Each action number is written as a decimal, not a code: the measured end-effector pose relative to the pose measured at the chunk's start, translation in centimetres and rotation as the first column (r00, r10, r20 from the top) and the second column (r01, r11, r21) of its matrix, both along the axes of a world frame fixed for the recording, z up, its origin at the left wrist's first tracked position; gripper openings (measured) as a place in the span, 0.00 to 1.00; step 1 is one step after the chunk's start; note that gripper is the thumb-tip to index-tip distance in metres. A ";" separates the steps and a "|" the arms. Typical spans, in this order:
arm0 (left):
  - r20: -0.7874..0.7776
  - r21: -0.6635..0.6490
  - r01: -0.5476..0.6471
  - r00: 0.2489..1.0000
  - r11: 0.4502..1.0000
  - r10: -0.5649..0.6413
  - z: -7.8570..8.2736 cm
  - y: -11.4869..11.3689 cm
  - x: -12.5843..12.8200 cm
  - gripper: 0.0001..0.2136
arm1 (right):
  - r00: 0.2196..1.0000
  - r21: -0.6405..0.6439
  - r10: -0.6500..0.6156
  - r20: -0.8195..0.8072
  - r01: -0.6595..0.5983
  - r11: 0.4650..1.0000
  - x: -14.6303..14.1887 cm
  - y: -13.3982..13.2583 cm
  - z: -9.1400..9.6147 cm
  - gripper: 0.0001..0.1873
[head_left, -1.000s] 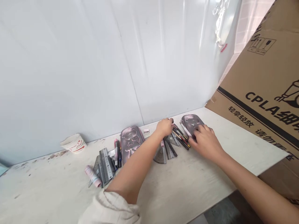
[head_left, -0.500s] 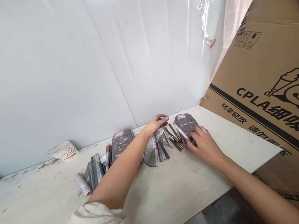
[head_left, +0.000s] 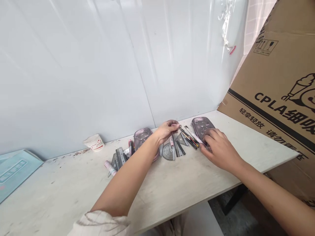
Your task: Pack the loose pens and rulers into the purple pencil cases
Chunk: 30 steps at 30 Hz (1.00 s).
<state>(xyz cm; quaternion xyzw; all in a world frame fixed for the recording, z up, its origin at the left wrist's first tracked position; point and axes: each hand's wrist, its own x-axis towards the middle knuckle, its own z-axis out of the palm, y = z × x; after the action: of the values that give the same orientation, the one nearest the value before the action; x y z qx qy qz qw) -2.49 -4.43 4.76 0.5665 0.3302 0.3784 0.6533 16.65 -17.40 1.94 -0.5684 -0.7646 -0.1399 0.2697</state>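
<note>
My left hand (head_left: pixel 168 131) is closed, thumb and finger pinched at the upper end of a dark pencil (head_left: pixel 188 137) in a small row of pencils. My right hand (head_left: pixel 220 149) has its thumb and fingers closed about the lower end of a pale pink-and-white pen (head_left: pixel 194 133), which lies beside the pencils. Just behind that hand is a dark, shiny pencil case (head_left: pixel 202 124) with a raised pattern. Left of the pencils lie a clear protractor (head_left: pixel 168 152), a set square (head_left: pixel 181 139) and short rulers.
A second pencil case (head_left: pixel 142 135) stands behind my left forearm, with rulers (head_left: pixel 120 157), pens and a pink tube (head_left: pixel 110 167) beside it. Further left are a paper cup (head_left: pixel 94 143) and a light-blue folder (head_left: pixel 17 172). A large cardboard box (head_left: pixel 273 82) leans at the right.
The view has swung left, bringing the blue folder in. My right hand has shifted the pale pen away from the case toward the pencils; my left fingertips have come down to the pencil ends.
</note>
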 end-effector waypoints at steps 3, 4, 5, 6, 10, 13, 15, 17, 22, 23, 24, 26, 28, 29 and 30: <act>-0.148 0.085 0.114 0.984 0.990 -0.101 0.3 -1.5 -0.5 0.12 | 0.997 -0.024 0.056 0.060 -0.055 0.998 -0.4 -0.5 0.6 0.10; -0.194 0.108 0.149 0.973 0.983 -0.126 0.4 -2.0 -0.6 0.12 | 0.993 -0.034 0.080 0.085 -0.077 0.996 -0.6 -0.7 0.8 0.10; -0.225 0.128 0.174 0.964 0.976 -0.142 0.4 -2.4 -0.7 0.12 | 0.989 -0.039 0.098 0.108 -0.094 0.995 -0.7 -0.8 1.0 0.10; -0.239 0.144 0.185 0.960 0.972 -0.147 0.5 -2.7 -0.9 0.11 | 0.986 -0.036 0.110 0.125 -0.107 0.994 -0.7 -1.0 1.2 0.10; -0.175 0.165 0.091 0.983 0.982 -0.062 0.8 -3.4 -1.9 0.10 | 0.983 0.034 0.128 0.128 -0.134 0.990 -0.7 -1.6 1.8 0.09; -0.120 0.145 -0.044 0.991 0.988 0.061 0.8 -3.5 -2.9 0.09 | 0.983 0.055 0.140 0.119 -0.147 0.988 -0.7 -2.0 2.0 0.08; -0.121 0.135 -0.060 0.990 0.989 0.076 0.6 -3.7 -3.4 0.09 | 0.981 0.053 0.150 0.122 -0.158 0.986 -1.1 -2.2 2.1 0.08; -0.153 0.145 -0.004 0.988 0.989 0.027 0.5 -4.2 -3.6 0.09 | 0.976 0.043 0.172 0.132 -0.179 0.983 -1.5 -2.1 2.2 0.08; -0.410 0.281 0.217 0.908 0.935 -0.087 1.0 -6.4 -3.0 0.07 | 0.983 0.009 0.165 0.079 -0.166 0.986 -1.8 -1.3 1.9 0.11; -0.489 0.328 0.253 0.870 0.910 -0.066 1.2 -6.8 -2.9 0.07 | 0.988 0.000 0.149 0.038 -0.149 0.989 -1.7 -1.1 1.7 0.11; -0.567 0.382 0.290 0.823 0.877 -0.025 1.5 -7.3 -2.8 0.07 | 0.991 -0.010 0.133 -0.017 -0.134 0.991 -1.6 -0.9 1.6 0.12; -0.691 0.493 0.372 0.717 0.787 0.094 1.8 -8.1 -2.7 0.09 | 0.982 -0.055 0.100 -0.160 -0.110 0.992 -1.3 -0.6 1.4 0.12; -0.748 0.578 0.453 0.627 0.679 0.218 1.9 -8.8 -2.4 0.10 | 0.943 -0.135 0.073 -0.325 -0.123 0.983 -1.1 -0.5 1.3 0.13; -0.751 0.613 0.477 0.601 0.631 0.275 1.8 -9.1 -2.3 0.11 | 0.913 -0.182 0.067 -0.403 -0.151 0.972 -1.0 -0.4 1.2 0.14; -0.743 0.642 0.489 0.586 0.591 0.324 1.8 -9.2 -2.1 0.12 | 0.880 -0.226 0.064 -0.471 -0.190 0.955 -1.0 -0.3 1.2 0.15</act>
<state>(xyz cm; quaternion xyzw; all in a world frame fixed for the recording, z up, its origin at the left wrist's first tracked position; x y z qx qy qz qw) -4.56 -13.68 6.54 0.9177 0.3489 0.1481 0.1188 15.68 -17.68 3.14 -0.5643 -0.7270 0.1201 0.3724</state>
